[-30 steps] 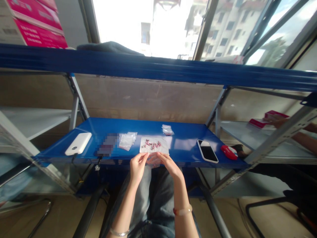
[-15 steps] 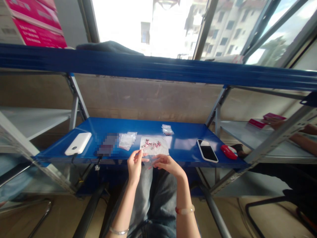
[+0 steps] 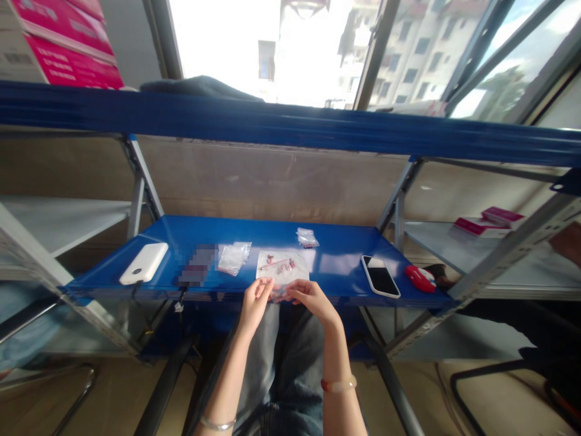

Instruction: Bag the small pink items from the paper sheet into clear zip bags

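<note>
My left hand (image 3: 255, 307) and my right hand (image 3: 314, 298) meet at the front edge of the blue shelf, fingertips pinched. Between them is a small clear plastic bag (image 3: 279, 294), with something reddish at its bottom, partly hidden by the fingers. Just beyond my fingers lies a whitish translucent sheet (image 3: 300, 276). Small dark-red pieces (image 3: 285, 266) are scattered on it in loose clusters, too small to name. A thin pinkish stick (image 3: 274, 263) rests across the sheet among them.
Flat clear bags (image 3: 234, 258) lie left of the sheet, and filled small bags (image 3: 307, 238) behind it. A white power bank (image 3: 144, 263) and a pixelated item (image 3: 198, 265) are farther left. A phone (image 3: 380, 276) and a red object (image 3: 420, 278) sit right.
The thin stick has gone from my left hand onto the sheet. My left hand has moved right and now pinches the small bag with my right. A person's hand at far right has drawn back from the pink boxes.
</note>
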`<action>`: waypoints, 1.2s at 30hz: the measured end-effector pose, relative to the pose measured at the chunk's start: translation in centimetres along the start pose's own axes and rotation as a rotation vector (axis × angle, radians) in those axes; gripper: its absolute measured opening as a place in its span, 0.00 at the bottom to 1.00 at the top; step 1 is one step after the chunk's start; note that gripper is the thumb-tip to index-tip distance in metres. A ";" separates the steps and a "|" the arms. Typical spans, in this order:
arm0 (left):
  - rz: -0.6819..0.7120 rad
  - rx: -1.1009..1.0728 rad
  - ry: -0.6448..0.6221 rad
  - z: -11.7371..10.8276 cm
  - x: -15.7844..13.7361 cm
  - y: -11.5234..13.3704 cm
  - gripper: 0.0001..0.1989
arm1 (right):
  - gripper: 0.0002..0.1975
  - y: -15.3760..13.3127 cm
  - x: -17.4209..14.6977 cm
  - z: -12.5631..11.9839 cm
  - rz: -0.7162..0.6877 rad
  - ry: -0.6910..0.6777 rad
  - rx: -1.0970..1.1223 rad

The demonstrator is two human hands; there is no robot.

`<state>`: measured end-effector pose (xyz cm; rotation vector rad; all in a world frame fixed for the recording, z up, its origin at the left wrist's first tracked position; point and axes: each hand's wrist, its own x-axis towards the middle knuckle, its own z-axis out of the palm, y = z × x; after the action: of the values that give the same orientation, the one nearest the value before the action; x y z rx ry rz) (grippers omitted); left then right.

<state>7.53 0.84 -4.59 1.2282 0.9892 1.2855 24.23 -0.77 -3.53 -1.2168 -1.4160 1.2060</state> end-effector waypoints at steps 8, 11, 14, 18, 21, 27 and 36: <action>-0.064 -0.038 -0.108 0.2 -0.2 -0.4 0.16 | 0.16 0.2 0.0 -0.5 0.043 0.031 0.038; -0.053 -0.074 -0.091 0.1 -0.2 -0.4 0.15 | 0.16 -0.1 -0.1 -0.4 0.034 0.024 0.045; -0.042 -0.096 -0.084 0.0 -0.1 -0.6 0.15 | 0.16 -0.3 -0.2 -0.2 0.021 0.008 0.062; -0.028 -0.086 -0.061 -0.1 0.1 -0.9 0.15 | 0.17 0.2 0.1 -0.1 0.012 0.031 0.078; -0.027 -0.084 -0.028 0.0 0.2 -1.1 0.16 | 0.20 0.8 0.5 -0.1 -0.030 0.108 0.023; -0.038 -0.116 0.068 0.2 0.4 -0.9 0.18 | 0.32 0.4 0.7 1.1 -0.227 0.269 -0.207; 0.022 -0.131 0.069 0.3 0.2 0.0 0.16 | 0.43 -1.1 0.8 5.8 -0.191 0.395 -0.591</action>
<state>7.84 1.00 -4.52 1.1040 0.9270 1.3956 18.24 -0.69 -3.16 -1.5649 -1.5821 0.3808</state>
